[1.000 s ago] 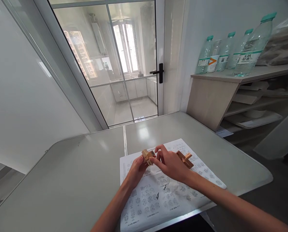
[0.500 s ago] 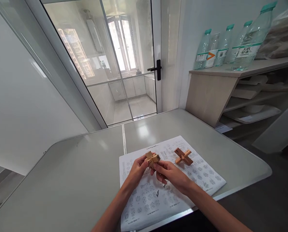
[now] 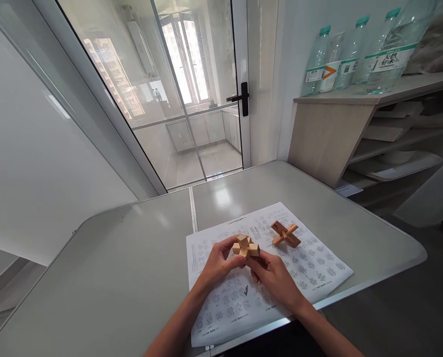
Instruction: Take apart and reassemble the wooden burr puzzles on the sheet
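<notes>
Just above the printed sheet, a pale wooden burr puzzle (image 3: 245, 247) of interlocked blocks is held between both hands. My left hand (image 3: 221, 259) pinches it from the left, thumb in front and fingers behind. From below and the right, my right hand (image 3: 272, 273) grips it, with some of its fingers hidden under the palm. Beyond my right hand, a darker reddish-brown wooden cross of joined sticks (image 3: 285, 234) rests on the paper sheet (image 3: 224, 325). The sheet carries rows of small diagrams and a dark tick mark.
A grey table (image 3: 124, 277) with a seam (image 3: 193, 210) bears the sheet. Behind it stands a glazed door with a black handle (image 3: 244, 99). At right, a wooden shelf unit (image 3: 321, 139) holds several clear water bottles (image 3: 387, 64) with green caps.
The burr puzzle has been turned, so a different side with protruding block ends faces me. Both hands have shifted their hold around it. The view has tilted slightly.
</notes>
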`<state>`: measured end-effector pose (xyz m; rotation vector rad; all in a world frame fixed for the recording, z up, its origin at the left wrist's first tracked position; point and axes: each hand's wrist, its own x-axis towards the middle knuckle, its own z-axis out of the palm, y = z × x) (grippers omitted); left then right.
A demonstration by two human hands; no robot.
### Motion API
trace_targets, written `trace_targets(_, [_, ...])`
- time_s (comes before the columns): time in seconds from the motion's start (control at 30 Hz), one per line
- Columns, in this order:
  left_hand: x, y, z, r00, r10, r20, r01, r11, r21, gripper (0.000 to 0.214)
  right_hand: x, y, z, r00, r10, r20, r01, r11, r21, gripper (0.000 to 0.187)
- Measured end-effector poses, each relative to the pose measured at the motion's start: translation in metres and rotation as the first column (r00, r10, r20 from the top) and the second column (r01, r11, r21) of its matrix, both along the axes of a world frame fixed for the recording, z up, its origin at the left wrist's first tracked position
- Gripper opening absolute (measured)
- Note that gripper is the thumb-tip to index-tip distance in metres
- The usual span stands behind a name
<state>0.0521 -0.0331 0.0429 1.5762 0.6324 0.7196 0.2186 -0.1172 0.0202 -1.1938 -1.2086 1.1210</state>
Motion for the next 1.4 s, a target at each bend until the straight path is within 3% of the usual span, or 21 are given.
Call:
trace_targets(0.1, [0.002,-0.002,-0.006,0.993,0.105,-0.049,-0.098,0.986,0.135,0.061,0.003,-0.001,-0.006,0.977,-0.191,0.094,0.19,0.982,0.017,0.035])
trace_targets(0.17, [0.004,-0.004,-0.01,0.985,0.163,-0.065,-0.148,0.971,0.19,0.062,0.005,-0.002,-0.009,0.971,-0.232,0.052,0.233,0.972,-0.021,0.031])
trace_targets(0.27, [0.007,-0.007,-0.013,0.979,0.189,-0.072,-0.168,0.958,0.232,0.058,0.009,-0.004,-0.013,0.987,-0.155,-0.03,0.154,0.987,-0.049,0.029])
trace_targets(0.5, [0.009,-0.01,-0.008,0.991,0.1,-0.09,-0.073,0.961,0.267,0.053,0.016,-0.01,-0.019,0.997,-0.073,0.009,0.073,0.997,-0.016,0.023])
trace_targets(0.8, [0.009,-0.009,-0.009,0.995,0.045,-0.086,-0.028,0.98,0.196,0.061,0.014,-0.009,-0.018,0.993,-0.104,-0.059,0.103,0.995,-0.017,0.026])
trace_targets(1.07, [0.012,-0.011,-0.009,0.991,0.092,-0.093,-0.078,0.986,0.148,0.041,0.014,-0.009,-0.016,0.983,-0.102,-0.152,0.104,0.995,0.0,0.031])
trace_targets(1.4, [0.012,-0.012,-0.009,0.987,0.108,-0.117,-0.089,0.983,0.158,0.047,0.013,-0.009,-0.017,0.972,-0.14,-0.19,0.134,0.99,-0.047,0.036])
